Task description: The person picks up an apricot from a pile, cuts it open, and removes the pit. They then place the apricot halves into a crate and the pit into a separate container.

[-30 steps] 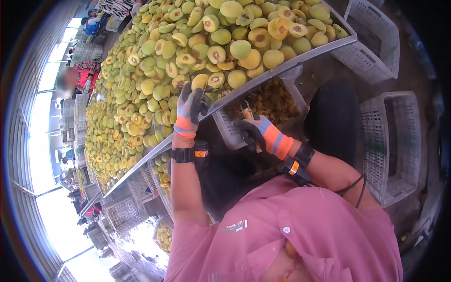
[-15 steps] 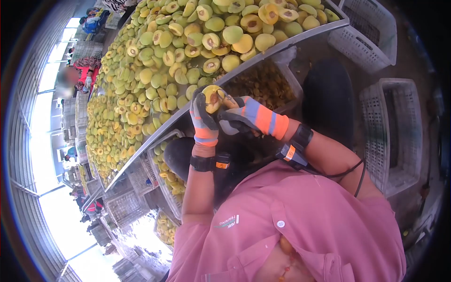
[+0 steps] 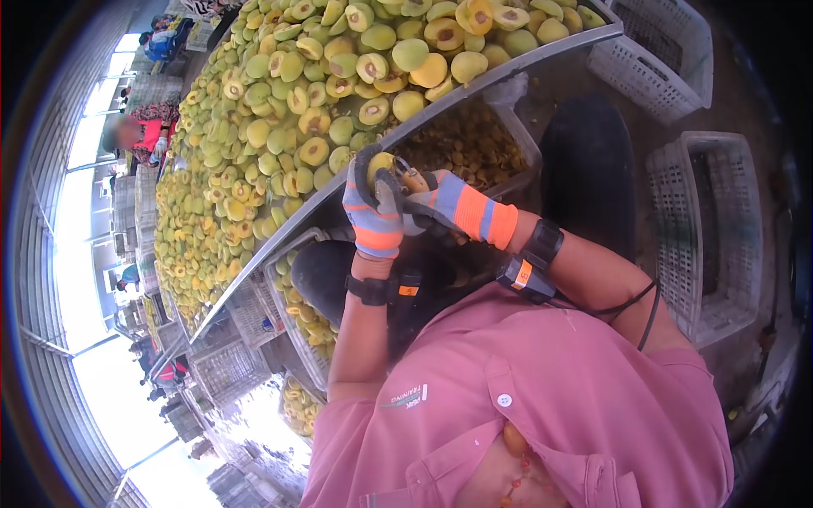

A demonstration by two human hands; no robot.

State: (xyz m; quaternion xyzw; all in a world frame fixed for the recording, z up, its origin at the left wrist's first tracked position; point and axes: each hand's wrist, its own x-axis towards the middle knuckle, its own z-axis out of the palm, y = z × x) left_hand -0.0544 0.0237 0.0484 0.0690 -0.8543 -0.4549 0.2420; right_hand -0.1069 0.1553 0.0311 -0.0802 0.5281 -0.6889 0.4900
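Observation:
My left hand (image 3: 373, 203), in a grey and orange glove, is closed around a halved yellow-green fruit (image 3: 380, 169) near the table's edge. My right hand (image 3: 453, 207), gloved the same way, grips a small wooden-handled tool (image 3: 412, 176) whose working end is against the fruit; its tip is hard to make out. Beyond both hands lies a large heap of halved fruits (image 3: 313, 123) on a metal-edged table (image 3: 542, 57). Under that edge, just past my right hand, a crate (image 3: 527, 161) holds small brown pits or scraps (image 3: 474, 144).
White plastic crates (image 3: 665, 229) stand on the floor at the right, another (image 3: 652, 80) at the upper right. Crates with fruit halves (image 3: 315, 326) are below the table by my left arm. A person in red (image 3: 152, 135) is across the table.
The fruit has turned in my left hand, and its cut face shows less. My left fingers have closed further over it. The view has shifted slightly.

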